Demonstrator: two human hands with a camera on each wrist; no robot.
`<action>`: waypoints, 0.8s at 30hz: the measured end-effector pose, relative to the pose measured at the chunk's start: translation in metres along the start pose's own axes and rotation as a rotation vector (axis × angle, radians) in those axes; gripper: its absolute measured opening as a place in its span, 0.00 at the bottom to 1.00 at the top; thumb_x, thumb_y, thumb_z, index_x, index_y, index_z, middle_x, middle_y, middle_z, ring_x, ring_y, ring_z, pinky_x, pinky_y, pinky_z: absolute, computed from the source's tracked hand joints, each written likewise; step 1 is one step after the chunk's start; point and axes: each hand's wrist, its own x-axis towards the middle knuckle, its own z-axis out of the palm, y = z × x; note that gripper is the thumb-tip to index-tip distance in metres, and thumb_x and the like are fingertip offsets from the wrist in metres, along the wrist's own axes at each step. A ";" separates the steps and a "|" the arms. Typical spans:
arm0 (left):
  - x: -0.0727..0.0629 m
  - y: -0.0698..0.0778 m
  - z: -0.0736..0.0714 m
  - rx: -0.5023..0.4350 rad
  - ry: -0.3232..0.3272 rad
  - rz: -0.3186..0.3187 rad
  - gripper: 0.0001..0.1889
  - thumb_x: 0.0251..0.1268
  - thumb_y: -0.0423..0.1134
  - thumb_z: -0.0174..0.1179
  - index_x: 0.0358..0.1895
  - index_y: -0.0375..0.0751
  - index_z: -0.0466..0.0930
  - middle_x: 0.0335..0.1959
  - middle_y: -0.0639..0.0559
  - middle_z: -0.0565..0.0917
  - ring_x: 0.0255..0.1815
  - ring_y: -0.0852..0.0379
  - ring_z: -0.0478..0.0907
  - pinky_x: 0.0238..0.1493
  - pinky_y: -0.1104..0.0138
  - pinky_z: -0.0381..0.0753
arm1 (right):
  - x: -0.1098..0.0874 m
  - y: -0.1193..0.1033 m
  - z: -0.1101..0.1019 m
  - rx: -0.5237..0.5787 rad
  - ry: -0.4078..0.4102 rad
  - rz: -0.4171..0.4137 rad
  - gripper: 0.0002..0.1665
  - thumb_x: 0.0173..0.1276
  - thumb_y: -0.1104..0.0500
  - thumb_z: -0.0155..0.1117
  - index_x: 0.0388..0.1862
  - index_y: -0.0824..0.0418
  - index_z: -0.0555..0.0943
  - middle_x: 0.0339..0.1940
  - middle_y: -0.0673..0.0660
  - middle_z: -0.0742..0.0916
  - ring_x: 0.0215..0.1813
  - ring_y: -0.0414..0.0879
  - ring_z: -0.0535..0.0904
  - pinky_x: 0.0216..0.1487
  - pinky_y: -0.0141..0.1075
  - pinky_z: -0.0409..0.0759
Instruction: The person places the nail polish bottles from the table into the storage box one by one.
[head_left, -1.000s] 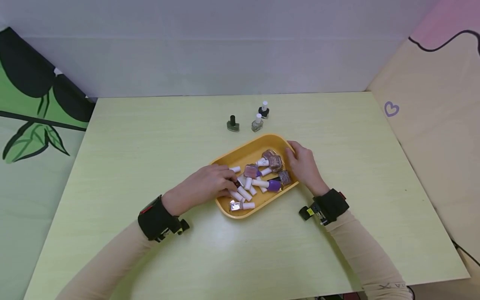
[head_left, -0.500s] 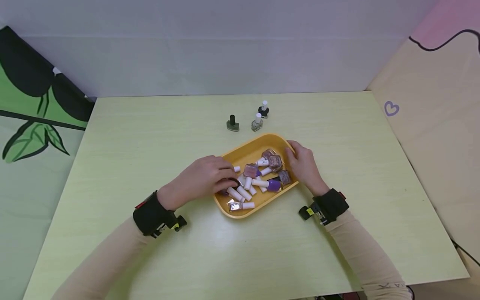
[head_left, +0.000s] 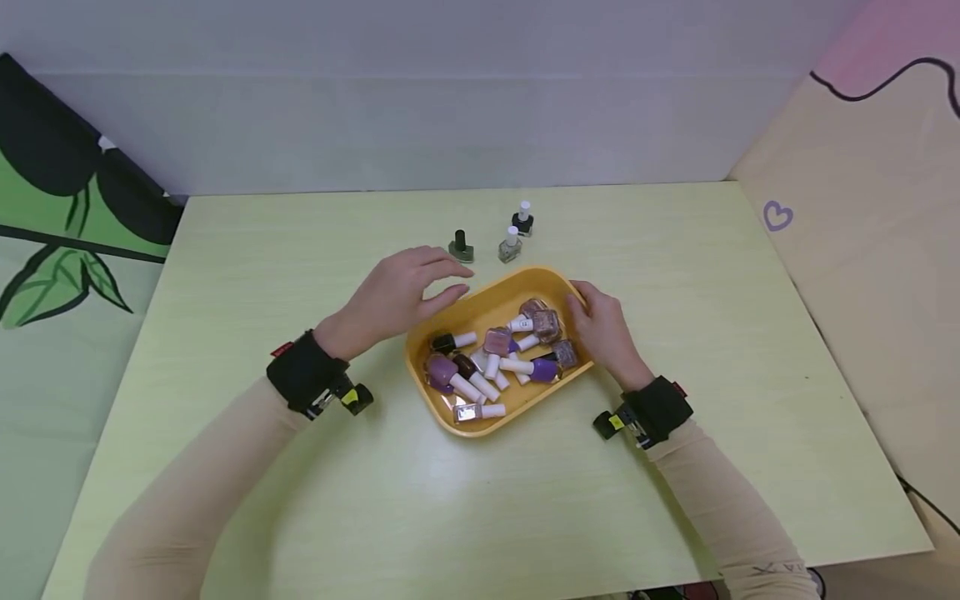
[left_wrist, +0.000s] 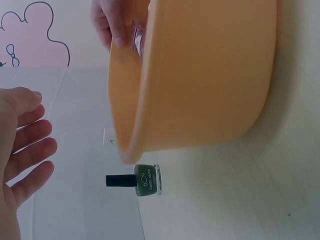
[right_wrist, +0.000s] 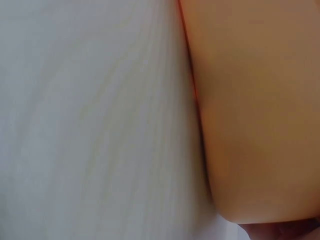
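A yellow plastic basket [head_left: 420, 367] holds several nail polish bottles, among them a purple one [head_left: 442, 367] and a violet one [head_left: 543, 371]. Over the basket's back left rim, my left hand [head_left: 401, 292] hovers with fingers extended and nothing in them; the left wrist view shows its fingers [left_wrist: 32, 135] apart from the basket. My right hand [head_left: 606, 333] grips the right end of the basket, thumb inside the rim. Just beyond the left fingertips stands a dark green nail polish bottle [head_left: 461, 250], its black cap up. In the right wrist view the basket wall [right_wrist: 260, 115] hides most of that hand.
Two more bottles stand upright behind the basket: a clear one [head_left: 510, 247] with a white cap and a black one [head_left: 522, 221] with a white cap. The light wooden table [head_left: 450, 517] meets a pale wall [head_left: 450, 133] at the back.
My left hand has lifted out of the basket and moved back toward the green bottle, uncovering purple and black-capped bottles at the basket's left end. The right hand stays on the rim.
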 end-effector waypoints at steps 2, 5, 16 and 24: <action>0.006 -0.007 -0.001 -0.001 0.013 -0.021 0.12 0.71 0.40 0.68 0.51 0.38 0.88 0.47 0.45 0.88 0.48 0.48 0.85 0.53 0.55 0.86 | 0.001 0.000 0.000 -0.003 0.001 0.001 0.21 0.83 0.62 0.51 0.67 0.72 0.76 0.61 0.70 0.84 0.59 0.59 0.81 0.64 0.53 0.80; 0.016 -0.020 -0.001 0.014 0.020 -0.060 0.13 0.73 0.40 0.66 0.53 0.38 0.86 0.47 0.45 0.88 0.46 0.48 0.84 0.49 0.56 0.86 | 0.001 0.001 0.001 -0.006 0.003 -0.002 0.21 0.83 0.62 0.51 0.67 0.72 0.76 0.60 0.70 0.85 0.60 0.59 0.81 0.64 0.53 0.80; 0.036 -0.064 0.016 -0.005 -0.077 -0.300 0.23 0.76 0.45 0.63 0.68 0.37 0.76 0.62 0.42 0.80 0.57 0.43 0.81 0.55 0.54 0.83 | 0.002 0.002 0.002 -0.001 0.025 -0.028 0.19 0.83 0.62 0.52 0.65 0.71 0.78 0.58 0.69 0.86 0.55 0.58 0.82 0.60 0.52 0.79; 0.044 -0.081 0.033 -0.139 -0.164 -0.457 0.31 0.77 0.50 0.61 0.75 0.38 0.68 0.71 0.40 0.74 0.68 0.43 0.75 0.68 0.50 0.76 | 0.001 0.003 0.001 0.006 0.031 -0.021 0.20 0.83 0.62 0.52 0.65 0.71 0.78 0.58 0.69 0.86 0.56 0.58 0.82 0.61 0.52 0.80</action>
